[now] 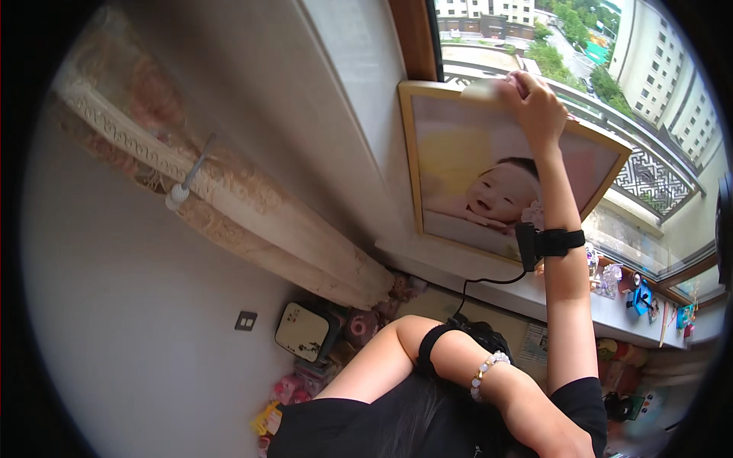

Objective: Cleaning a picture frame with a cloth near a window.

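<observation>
My right hand [537, 109] is at the top edge of a framed photograph [446, 166], its fingers curled around a pale, blurred, cloth-like thing [487, 90]. The picture has a light wooden frame and leans, tilted, on the windowsill [458, 275] by the window. A black strap [558, 243] with a small black device circles my right forearm. My left arm is bent across my chest, a beaded bracelet [484, 369] at its wrist. My left hand [550, 426] lies by my right sleeve; its fingers are hidden.
A black cable [492, 280] hangs from the forearm device. Small ornaments [607, 280] and a blue figure [640, 296] stand along the sill at right. Left are a tied curtain [257, 212], a wall switch [245, 321] and a pale-faced dark case [302, 332]. Outside runs a balcony railing [658, 177].
</observation>
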Demonstrator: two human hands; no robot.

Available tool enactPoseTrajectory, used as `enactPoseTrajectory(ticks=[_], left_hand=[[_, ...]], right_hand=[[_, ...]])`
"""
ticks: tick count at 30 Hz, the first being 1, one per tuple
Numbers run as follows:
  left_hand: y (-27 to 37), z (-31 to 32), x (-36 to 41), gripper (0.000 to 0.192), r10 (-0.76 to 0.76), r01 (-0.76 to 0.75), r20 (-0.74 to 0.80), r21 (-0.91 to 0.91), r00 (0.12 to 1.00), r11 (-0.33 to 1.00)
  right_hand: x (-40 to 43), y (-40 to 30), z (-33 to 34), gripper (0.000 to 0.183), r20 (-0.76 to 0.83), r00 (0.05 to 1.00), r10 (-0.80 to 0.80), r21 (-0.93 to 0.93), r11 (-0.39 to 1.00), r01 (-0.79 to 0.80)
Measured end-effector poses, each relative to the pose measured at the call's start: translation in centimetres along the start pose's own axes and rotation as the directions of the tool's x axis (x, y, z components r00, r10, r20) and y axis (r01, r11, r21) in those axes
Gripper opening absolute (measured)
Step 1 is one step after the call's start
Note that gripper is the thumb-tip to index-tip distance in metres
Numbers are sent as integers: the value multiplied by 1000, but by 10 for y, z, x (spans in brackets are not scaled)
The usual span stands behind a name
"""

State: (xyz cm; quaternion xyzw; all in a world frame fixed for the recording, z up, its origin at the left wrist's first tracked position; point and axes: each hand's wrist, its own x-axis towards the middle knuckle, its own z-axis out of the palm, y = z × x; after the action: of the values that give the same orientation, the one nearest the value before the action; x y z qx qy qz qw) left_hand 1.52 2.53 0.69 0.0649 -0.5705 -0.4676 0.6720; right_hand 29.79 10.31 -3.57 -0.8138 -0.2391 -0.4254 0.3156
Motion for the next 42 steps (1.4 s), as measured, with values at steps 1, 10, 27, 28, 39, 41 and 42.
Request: enactPoseTrajectory(ticks=[1, 10, 27, 28, 39, 41, 42], left_hand=[[4, 0, -4, 48, 28, -28, -22, 39, 999, 999], [38, 25, -32, 47, 168, -126, -75, 395, 983, 910], [18, 40, -21, 44, 72, -75, 21, 226, 997, 971], [17, 41, -18, 44, 50, -56, 45, 169, 998, 984], [4, 19, -4, 42, -84, 87, 34, -131, 996, 988], [4, 15, -5, 42, -88, 92, 33, -154, 996, 984], [4, 13, -5, 42, -87, 91, 34, -159, 996, 983]], right_hand=[[-2, -7, 3, 34, 68, 997, 36, -13, 999, -35], [11, 46, 32, 51, 136, 987, 88, -136, 988, -70], [-7, -2, 19, 40, 85, 987, 135, -79, 989, -129], [-2, -5, 7, 39, 83, 985, 150, -73, 987, -145], [-5, 3, 8, 35, 21, 996, 83, -57, 995, -82], [-5, 5, 9, 32, -49, 998, 44, -39, 998, -46], [-5, 6, 11, 30, -113, 994, -12, -22, 1000, 9]])
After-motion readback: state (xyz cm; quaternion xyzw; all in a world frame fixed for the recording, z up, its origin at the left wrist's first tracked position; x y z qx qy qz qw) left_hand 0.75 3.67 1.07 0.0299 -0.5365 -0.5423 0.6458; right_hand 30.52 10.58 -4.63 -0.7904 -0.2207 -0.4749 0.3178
